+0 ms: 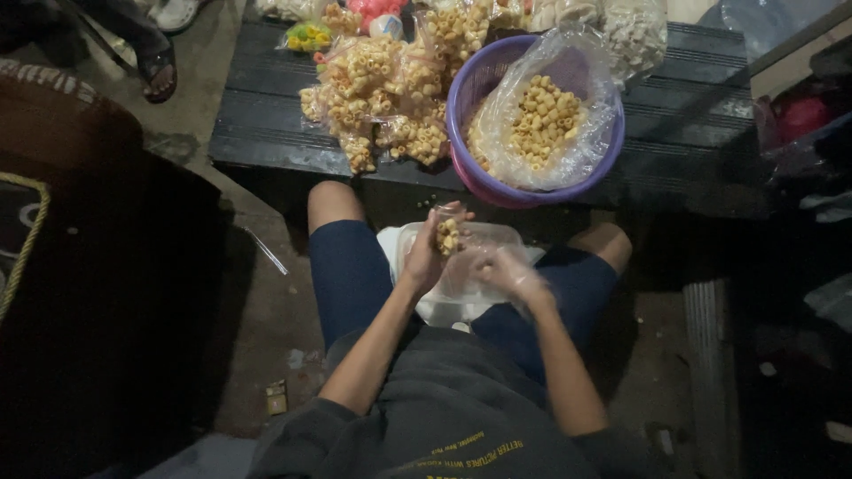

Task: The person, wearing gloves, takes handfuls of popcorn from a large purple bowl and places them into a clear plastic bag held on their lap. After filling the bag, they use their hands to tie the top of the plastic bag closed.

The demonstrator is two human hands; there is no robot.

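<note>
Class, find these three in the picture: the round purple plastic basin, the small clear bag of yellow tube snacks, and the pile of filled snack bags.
Round purple plastic basin (pixel 463 98), head view, left rim.
Small clear bag of yellow tube snacks (pixel 448 235), head view, filled middle.
Pile of filled snack bags (pixel 382 98), head view, centre bag.

A grey sweatshirt with yellow printed lettering, its sleeves pushed up above the elbows. Dark blue shorts end above bare knees. The right hand wears a thin clear plastic glove.
</note>
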